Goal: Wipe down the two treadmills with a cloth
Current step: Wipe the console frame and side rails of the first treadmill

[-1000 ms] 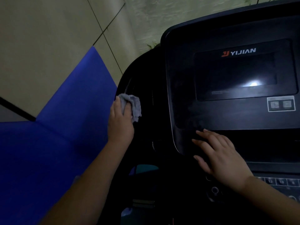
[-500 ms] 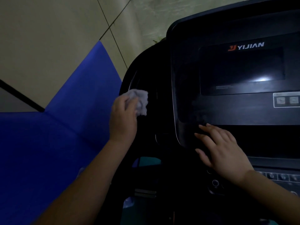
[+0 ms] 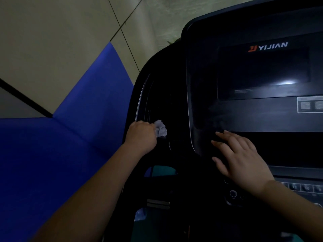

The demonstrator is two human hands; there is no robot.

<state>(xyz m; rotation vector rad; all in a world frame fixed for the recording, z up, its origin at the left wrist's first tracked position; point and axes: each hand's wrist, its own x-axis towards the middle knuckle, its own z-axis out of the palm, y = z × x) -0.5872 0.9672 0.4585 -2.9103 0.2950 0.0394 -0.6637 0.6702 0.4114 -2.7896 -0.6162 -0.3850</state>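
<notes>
Head view showed the left hand (image 3: 140, 135) with its grip bunched round a grey cloth (image 3: 161, 128), pressed to the treadmill console's (image 3: 244, 116) dark left edge, presumably to scrub it; the right hand (image 3: 239, 158) lay spread on the console's lower-left corner, likely bracing.

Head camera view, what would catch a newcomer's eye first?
The bright blue mat fills the left side. Beside it the left hand grips a crumpled grey cloth against the black treadmill console, while the right hand rests flat below the dark screen.
</notes>
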